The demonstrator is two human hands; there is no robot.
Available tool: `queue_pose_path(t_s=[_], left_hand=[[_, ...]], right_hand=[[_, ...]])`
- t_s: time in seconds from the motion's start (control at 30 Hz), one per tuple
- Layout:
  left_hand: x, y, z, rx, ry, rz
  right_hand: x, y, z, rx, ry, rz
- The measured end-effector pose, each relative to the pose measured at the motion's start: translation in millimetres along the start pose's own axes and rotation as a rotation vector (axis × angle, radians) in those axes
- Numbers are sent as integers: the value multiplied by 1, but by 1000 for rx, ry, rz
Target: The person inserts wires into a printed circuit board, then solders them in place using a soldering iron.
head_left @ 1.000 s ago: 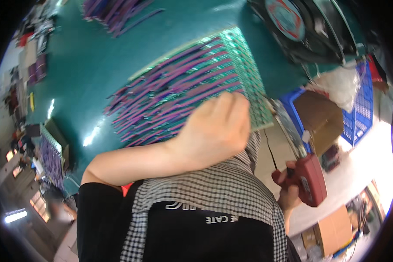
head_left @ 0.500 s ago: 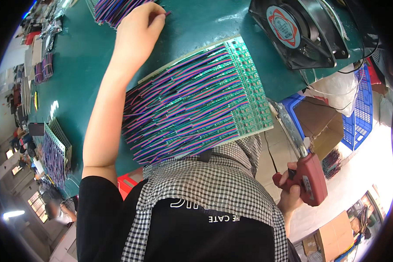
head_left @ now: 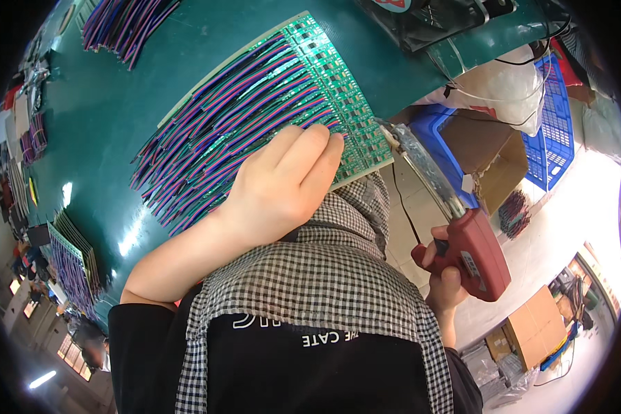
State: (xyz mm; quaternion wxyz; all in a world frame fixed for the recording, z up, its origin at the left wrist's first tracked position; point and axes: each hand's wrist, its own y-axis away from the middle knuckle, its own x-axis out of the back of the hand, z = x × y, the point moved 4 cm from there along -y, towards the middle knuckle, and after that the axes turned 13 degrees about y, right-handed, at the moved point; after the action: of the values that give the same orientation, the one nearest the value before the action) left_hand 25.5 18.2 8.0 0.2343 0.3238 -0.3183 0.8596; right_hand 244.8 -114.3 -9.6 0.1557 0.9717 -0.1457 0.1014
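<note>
A green circuit-board panel [head_left: 345,90] lies tilted at the bench's near edge, with rows of red, blue and black ribbon wires [head_left: 207,131] spread across it. My left hand [head_left: 283,176] is over its near part, fingers pinched close to the soldered ends of the wires. A bit of wire shows at the fingertips; the rest is hidden under the hand. In my right hand [head_left: 445,279] is a red soldering gun [head_left: 481,255], gripped by its handle with a finger by the trigger. Its tip points up-left, beside the panel's right edge.
A loose bundle of wires [head_left: 124,27] lies at the far left of the green bench [head_left: 110,103]. A black fan [head_left: 435,21] stands far right. Right of the bench are blue crates [head_left: 548,131] and a cardboard box [head_left: 490,159]. Wired panels [head_left: 72,259] stand at left.
My left hand has come from the far wire bundle down to the panel's near wires. The soldering gun's tip remains by the panel's right edge. The whole view has shifted.
</note>
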Motion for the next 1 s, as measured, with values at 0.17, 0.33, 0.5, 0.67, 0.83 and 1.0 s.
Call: queue_pose_path(t_s=[0.17,0.33,0.5,0.67,0.83,1.0], left_hand=[[-7,3,3,31,-107,-81],[-6,2,3,58,-110,-64],[-7,3,2,71,-119,-27],[-6,2,1,85,-117,-20],[-5,2,-1,112,-78,-15],[-6,2,-4,105,-25,15]], right_hand=[[0,1,-1,-31,13,-37],[5,1,6,-58,-62,-138],[5,5,10,24,26,-74],[8,1,13,38,67,-183],[7,2,14,88,64,-153],[8,3,15,117,102,-154]])
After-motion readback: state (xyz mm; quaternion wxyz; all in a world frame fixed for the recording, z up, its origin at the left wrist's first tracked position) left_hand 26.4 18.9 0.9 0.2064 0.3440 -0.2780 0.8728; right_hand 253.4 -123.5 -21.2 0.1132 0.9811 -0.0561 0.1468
